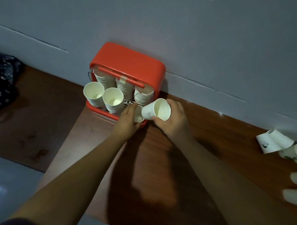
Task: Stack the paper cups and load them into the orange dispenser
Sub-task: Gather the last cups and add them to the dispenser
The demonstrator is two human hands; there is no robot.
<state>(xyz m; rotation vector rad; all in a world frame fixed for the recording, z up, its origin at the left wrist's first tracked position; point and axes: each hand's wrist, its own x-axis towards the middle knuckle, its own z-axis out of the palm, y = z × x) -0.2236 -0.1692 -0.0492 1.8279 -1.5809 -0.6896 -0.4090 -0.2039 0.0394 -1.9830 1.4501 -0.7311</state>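
Note:
The orange dispenser (129, 64) stands against the grey wall on the wooden table. Several stacks of white paper cups fill it; two front stacks (93, 93) (113, 98) show open mouths, and more stacks (143, 96) stand behind under the orange bar. My left hand (127, 120) grips a cup (138, 114) at the dispenser's front right corner. My right hand (173, 120) holds a single tilted paper cup (157, 109) just above and right of it, mouth facing me.
Loose paper cups (272, 142) lie in a heap at the table's right edge, with blurred ones lower right. A dark patterned cloth (3, 78) sits at far left. The wooden table (211, 132) ends at a lower left edge, above a darker floor.

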